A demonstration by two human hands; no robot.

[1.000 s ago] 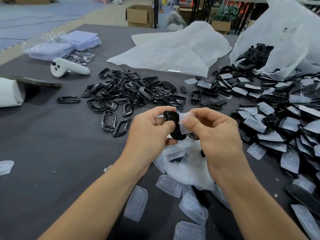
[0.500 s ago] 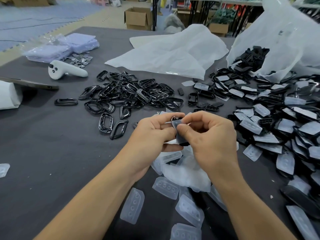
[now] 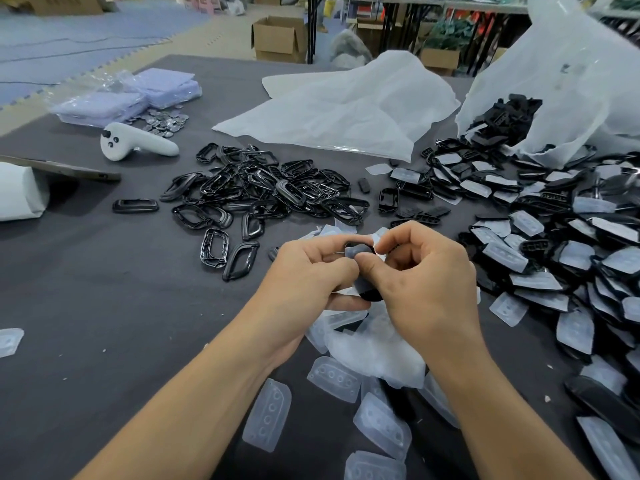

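A dark grey table (image 3: 104, 306) fills the view, with cardboard boxes (image 3: 277, 39) on the floor behind it. At the right a large white bag (image 3: 571, 81) spills black parts (image 3: 512, 116), and a heap of black frames (image 3: 263, 192) lies mid-table. Above loose clear pads (image 3: 266, 414), the left hand (image 3: 308, 275) and right hand (image 3: 429, 282) meet, both curled round 1 black shell (image 3: 371, 293) and pinching it with thumbs and fingertips. A cloudy pad (image 3: 358, 251) covers its top end.

Frames pile (image 3: 263, 188) lies left of the covered parts pile (image 3: 554, 244), bag (image 3: 346, 109) behind.
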